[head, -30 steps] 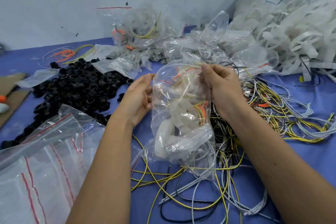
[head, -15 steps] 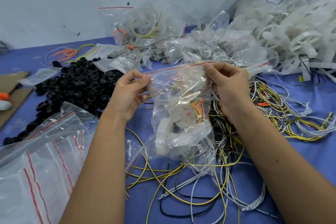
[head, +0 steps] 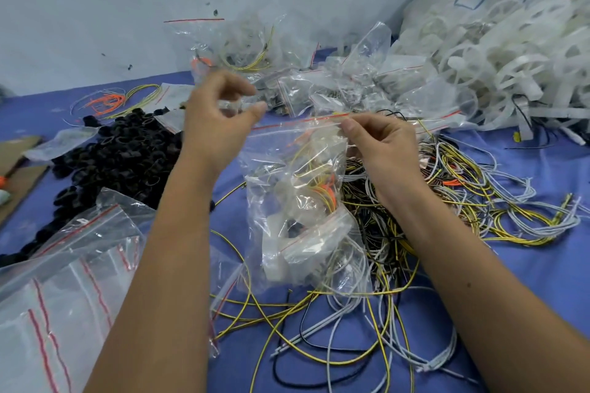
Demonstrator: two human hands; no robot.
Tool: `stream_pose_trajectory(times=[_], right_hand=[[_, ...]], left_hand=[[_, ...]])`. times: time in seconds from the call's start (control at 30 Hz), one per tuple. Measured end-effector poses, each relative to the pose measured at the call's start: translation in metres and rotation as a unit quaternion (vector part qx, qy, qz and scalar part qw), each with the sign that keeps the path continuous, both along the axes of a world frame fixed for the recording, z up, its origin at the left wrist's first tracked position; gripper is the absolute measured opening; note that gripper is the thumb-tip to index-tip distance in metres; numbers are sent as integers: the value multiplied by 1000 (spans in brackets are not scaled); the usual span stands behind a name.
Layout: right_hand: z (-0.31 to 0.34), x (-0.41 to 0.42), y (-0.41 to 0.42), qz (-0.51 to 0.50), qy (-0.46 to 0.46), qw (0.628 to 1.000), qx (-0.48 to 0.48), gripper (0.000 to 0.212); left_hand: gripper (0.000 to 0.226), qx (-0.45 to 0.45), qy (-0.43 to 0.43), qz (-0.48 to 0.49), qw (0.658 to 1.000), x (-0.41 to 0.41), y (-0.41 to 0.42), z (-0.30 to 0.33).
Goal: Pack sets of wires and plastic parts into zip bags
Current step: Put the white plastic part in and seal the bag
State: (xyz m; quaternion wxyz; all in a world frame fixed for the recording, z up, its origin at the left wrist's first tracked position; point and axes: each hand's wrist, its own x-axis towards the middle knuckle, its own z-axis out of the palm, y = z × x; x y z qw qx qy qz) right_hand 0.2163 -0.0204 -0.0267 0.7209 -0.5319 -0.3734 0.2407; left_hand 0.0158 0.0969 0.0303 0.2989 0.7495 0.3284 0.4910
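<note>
Two bare hands work over a blue table strewn with packing supplies. Right hand pinches the red-striped top edge of a filled zip bag between thumb and forefinger; the bag hangs below those fingertips, holding yellow, orange and white wires plus pale plastic parts. Left hand is raised just left of the bag's open end, fingers loosely curled with thumb and forefinger a little apart; whether they touch the bag's edge cannot be told. Beneath and right of the right fingers lies a tangle of loose wires. Left of the left fingers sits a heap of black rings. Beyond both sets of fingers, packed bags pile against the wall. Empty zip bags lie near the left forearm.
</note>
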Motion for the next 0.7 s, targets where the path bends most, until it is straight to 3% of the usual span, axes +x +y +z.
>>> stream_pose_trajectory(times=[0.1,0.2,0.47,0.7], right_hand=[[-1,-1,-1,8,-36,999,16,11],[-2,-2,-2,11,-70,997,33,10],[-4,-5,-2,-17,-162,986,22,6],[0,-7,-6,-8,-155,987,31,7]], left_hand=[[11,57,161,-89,981,30,-14,17],[9,56,235,-146,959,52,-23,14],[11,32,222,-142,964,50,-22,2],[10,49,229,-164,958,51,-21,-1]])
